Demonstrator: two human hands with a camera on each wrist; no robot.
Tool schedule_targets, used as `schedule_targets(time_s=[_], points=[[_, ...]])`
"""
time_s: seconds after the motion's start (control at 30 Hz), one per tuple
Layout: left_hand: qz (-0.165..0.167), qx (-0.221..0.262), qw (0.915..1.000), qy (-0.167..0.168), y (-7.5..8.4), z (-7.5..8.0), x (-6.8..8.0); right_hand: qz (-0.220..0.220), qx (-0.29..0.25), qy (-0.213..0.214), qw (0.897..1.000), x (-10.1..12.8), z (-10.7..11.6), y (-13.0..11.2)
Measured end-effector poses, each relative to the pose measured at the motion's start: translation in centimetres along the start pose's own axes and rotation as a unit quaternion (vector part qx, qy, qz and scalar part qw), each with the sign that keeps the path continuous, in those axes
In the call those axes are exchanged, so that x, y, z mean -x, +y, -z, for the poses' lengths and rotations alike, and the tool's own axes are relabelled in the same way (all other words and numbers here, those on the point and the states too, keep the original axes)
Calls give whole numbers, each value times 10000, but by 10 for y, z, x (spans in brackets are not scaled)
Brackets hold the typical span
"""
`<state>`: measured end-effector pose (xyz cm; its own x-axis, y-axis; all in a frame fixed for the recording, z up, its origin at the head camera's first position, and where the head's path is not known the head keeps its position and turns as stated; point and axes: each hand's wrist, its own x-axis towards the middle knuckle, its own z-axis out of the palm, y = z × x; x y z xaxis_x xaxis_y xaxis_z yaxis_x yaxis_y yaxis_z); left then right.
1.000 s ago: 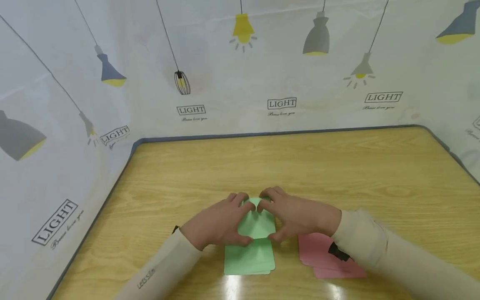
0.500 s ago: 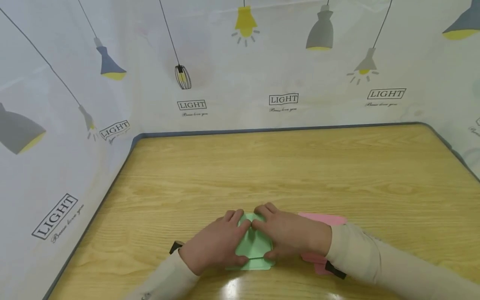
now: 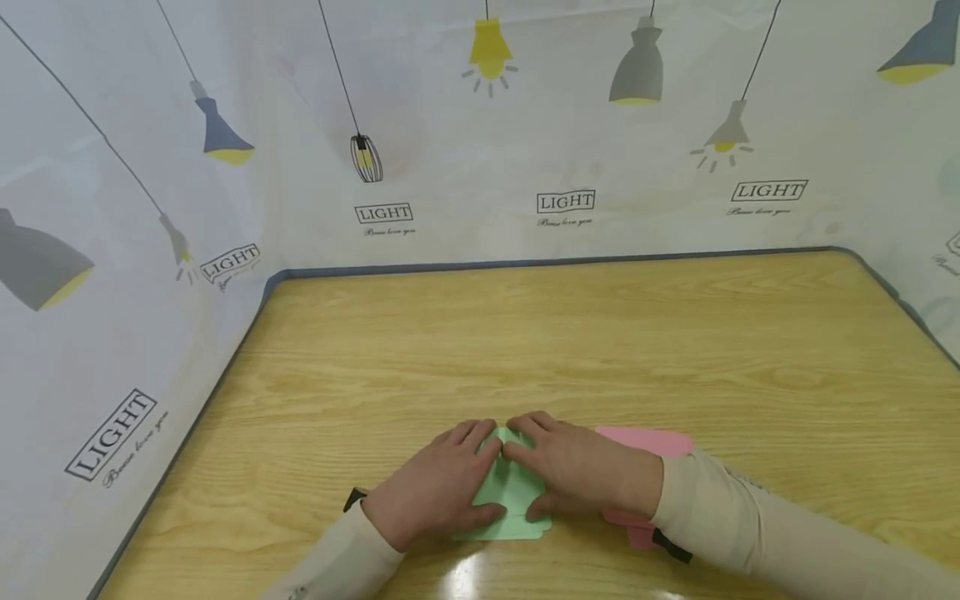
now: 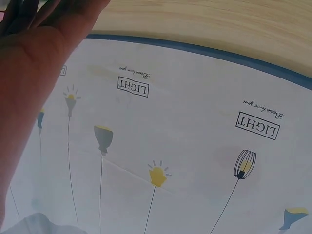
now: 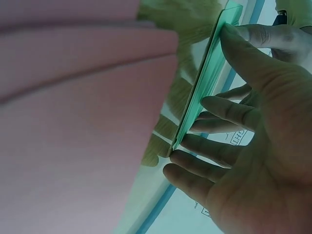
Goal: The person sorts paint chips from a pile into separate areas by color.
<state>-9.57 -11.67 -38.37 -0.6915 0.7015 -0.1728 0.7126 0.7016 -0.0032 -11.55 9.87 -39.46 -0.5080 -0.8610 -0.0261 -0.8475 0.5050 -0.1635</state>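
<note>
A stack of green cards (image 3: 517, 492) with rounded corners lies on the table between the two hands. My left hand (image 3: 431, 492) holds its left side, thumb toward the near edge and fingertips at the far edge. On the other side my right hand (image 3: 596, 468) grips it the same way. In the right wrist view the thin layered edge of the green cards (image 5: 207, 80) runs along the right hand's thumb and fingertips. The left wrist view shows only part of the left hand (image 4: 36, 73); the cards are hidden there.
Pink cards (image 3: 647, 437) lie partly under the right forearm, and loom close in the right wrist view. The wooden table (image 3: 480, 342) ends at a blue edge strip (image 3: 525, 263). A white sheet (image 3: 465, 150) printed with lamps stands behind and around it.
Both hands have drawn the upper green cards toward the person, over the lower green cards, and lowered them there. In the last half second the hands have barely moved.
</note>
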Motion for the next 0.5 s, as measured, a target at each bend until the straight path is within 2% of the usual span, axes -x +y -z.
schedule_targets(time_s=[0.3,0.5], points=[[-64,26,9997,228,1,-7,0,-48,34,5,10000,0,-2,0],[-78,290,9995,118,-3,-8,0,-264,-247,-116,9993,4,1,4]])
